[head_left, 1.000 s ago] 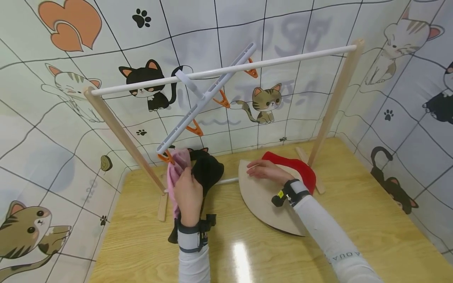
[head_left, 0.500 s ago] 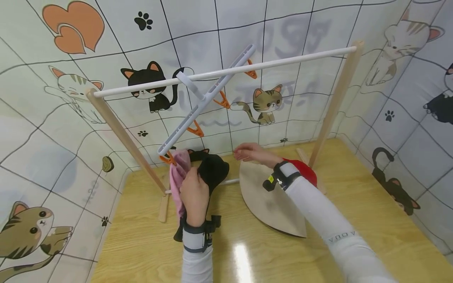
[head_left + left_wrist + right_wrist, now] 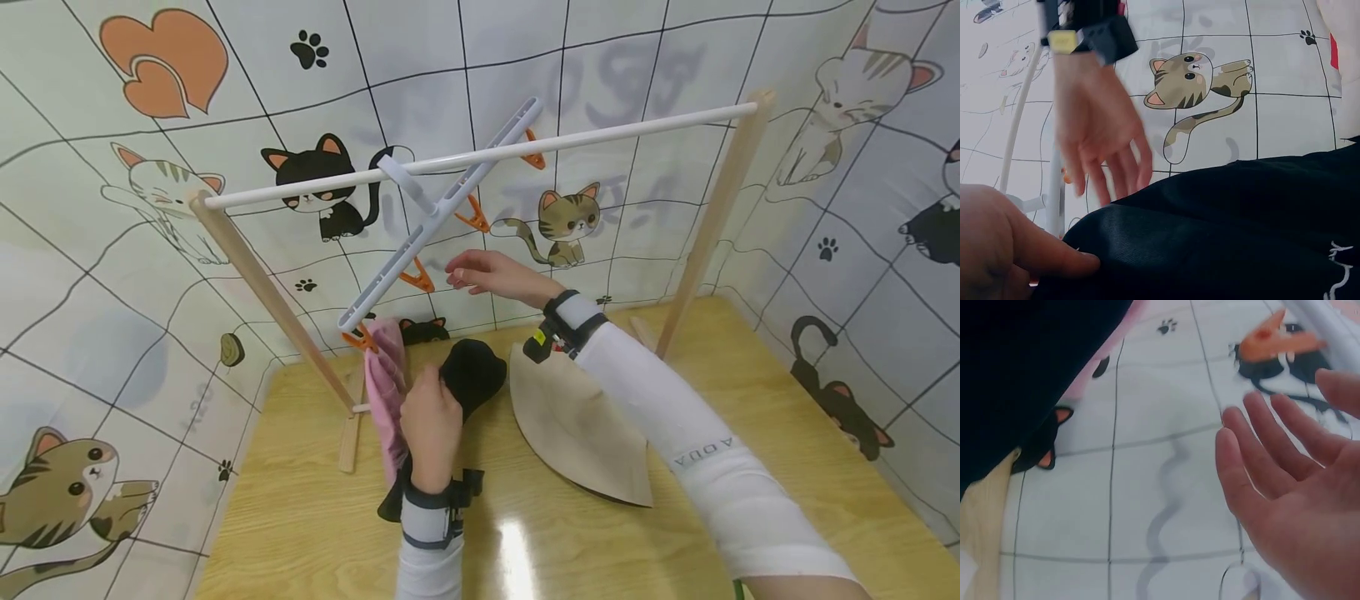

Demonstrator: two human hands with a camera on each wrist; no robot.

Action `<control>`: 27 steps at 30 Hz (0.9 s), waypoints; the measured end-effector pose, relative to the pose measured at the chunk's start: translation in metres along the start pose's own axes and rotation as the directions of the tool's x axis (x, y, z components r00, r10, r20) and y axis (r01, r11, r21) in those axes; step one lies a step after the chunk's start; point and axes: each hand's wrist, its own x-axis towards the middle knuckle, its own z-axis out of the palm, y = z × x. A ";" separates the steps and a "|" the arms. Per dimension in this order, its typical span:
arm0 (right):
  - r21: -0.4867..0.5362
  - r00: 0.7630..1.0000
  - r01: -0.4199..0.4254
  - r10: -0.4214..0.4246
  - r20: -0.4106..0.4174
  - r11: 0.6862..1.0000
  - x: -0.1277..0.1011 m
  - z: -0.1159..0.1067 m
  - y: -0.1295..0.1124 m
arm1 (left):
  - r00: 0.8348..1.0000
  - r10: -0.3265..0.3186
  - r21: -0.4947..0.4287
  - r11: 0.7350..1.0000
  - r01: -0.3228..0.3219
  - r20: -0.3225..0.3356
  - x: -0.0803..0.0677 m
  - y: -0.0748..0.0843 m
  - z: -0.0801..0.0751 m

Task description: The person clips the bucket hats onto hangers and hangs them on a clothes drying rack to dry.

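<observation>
My left hand (image 3: 430,421) grips a black garment (image 3: 472,375) and lifts it above the table, beside a pink cloth (image 3: 386,383) that hangs from an orange clip (image 3: 357,337) on a grey clip hanger (image 3: 438,215). The left wrist view shows the black garment (image 3: 1222,237) with my thumb pressed on it. My right hand (image 3: 483,273) is raised in the air with relaxed fingers, empty, close to another orange clip (image 3: 415,275) on the hanger. In the right wrist view the right hand's fingers (image 3: 1272,456) are spread just below an orange clip (image 3: 1279,340).
The hanger hangs from a white rail (image 3: 480,154) held by two slanted wooden posts (image 3: 273,300). A tan hat-shaped cloth (image 3: 577,425) lies on the wooden table (image 3: 750,467). Cat-print walls close in the table at the back and both sides.
My right hand rose from the tan cloth on the table up towards the hanger's middle clips. My left hand moved slightly nearer and right with the black garment.
</observation>
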 end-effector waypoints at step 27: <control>-0.066 0.953 0.085 -0.100 -0.285 0.994 0.030 0.045 -0.032 | 0.999 -0.016 -0.018 1.000 0.016 0.033 -0.005 0.001 -0.002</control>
